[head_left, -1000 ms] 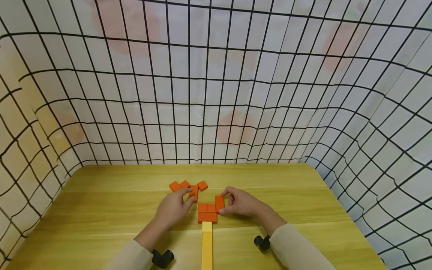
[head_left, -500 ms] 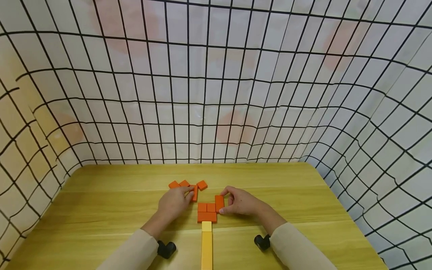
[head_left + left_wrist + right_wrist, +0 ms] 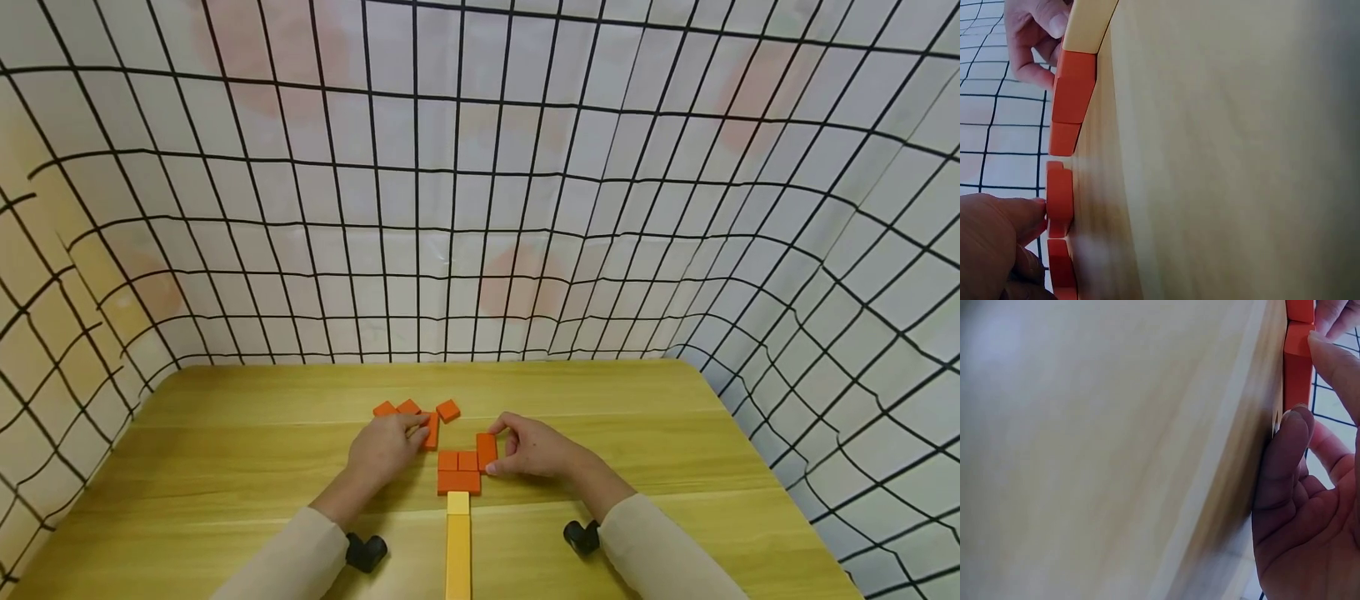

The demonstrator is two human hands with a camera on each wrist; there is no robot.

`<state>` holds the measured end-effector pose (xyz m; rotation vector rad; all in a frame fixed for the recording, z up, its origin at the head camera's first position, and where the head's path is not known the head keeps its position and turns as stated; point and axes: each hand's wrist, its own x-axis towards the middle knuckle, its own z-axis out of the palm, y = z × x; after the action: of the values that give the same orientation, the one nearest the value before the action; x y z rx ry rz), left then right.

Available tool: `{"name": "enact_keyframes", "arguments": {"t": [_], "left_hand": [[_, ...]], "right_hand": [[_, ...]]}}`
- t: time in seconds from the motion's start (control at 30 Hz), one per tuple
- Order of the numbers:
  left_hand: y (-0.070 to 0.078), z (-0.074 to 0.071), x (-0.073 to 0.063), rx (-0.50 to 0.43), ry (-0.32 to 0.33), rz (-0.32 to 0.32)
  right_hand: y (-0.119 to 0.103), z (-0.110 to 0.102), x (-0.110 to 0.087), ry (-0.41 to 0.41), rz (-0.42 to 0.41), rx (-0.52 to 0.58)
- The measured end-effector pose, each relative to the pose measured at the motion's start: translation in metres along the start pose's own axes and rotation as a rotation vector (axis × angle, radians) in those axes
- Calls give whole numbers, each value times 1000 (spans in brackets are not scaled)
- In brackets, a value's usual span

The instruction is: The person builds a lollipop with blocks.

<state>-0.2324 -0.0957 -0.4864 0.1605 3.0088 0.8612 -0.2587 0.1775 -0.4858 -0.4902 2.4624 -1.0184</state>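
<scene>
My left hand (image 3: 382, 450) is at an oblong orange block (image 3: 431, 432), thumb and index finger at its sides. In the left wrist view, a fingertip of that hand meets the end of the oblong block (image 3: 1060, 203). My right hand (image 3: 542, 450) pinches another oblong orange block (image 3: 487, 451) lengthwise, index fingertip at the far end, thumb at the near end. This block stands against two small orange squares (image 3: 458, 461), which lie above a crosswise orange block (image 3: 458, 482). From there, a yellow strip (image 3: 458, 554) capped by a paler yellow square (image 3: 458, 502) runs toward me.
Beyond my left hand lie loose orange squares (image 3: 448, 410), two of them partly behind the fingers. The wooden table (image 3: 637, 400) ends at a black wire grid (image 3: 480, 275) with white cloth behind it. Black devices (image 3: 366, 553) sit at both wrists.
My left hand has moved slightly and its thumb and index finger have closed in on the oblong block near them. The right hand keeps its hold in the same place.
</scene>
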Motion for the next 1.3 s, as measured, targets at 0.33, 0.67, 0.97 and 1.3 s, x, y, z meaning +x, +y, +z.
{"name": "enact_keyframes", "arguments": {"t": [0.33,0.67,0.97,1.3], "left_hand": [[-8,-7,-13,-33,-12,0],[-18,-8,-14,-232,-91,-4],[-18,-7,-15,-256,-127,-19],[-15,-6,-16,-223,-115,41]], "right_hand": [[-1,0,-2,2,-1,8],[-1,1,-1,1,-15,-13],[-1,0,-1,5,-6,3],[0,1,-2,4,-15,3]]}}
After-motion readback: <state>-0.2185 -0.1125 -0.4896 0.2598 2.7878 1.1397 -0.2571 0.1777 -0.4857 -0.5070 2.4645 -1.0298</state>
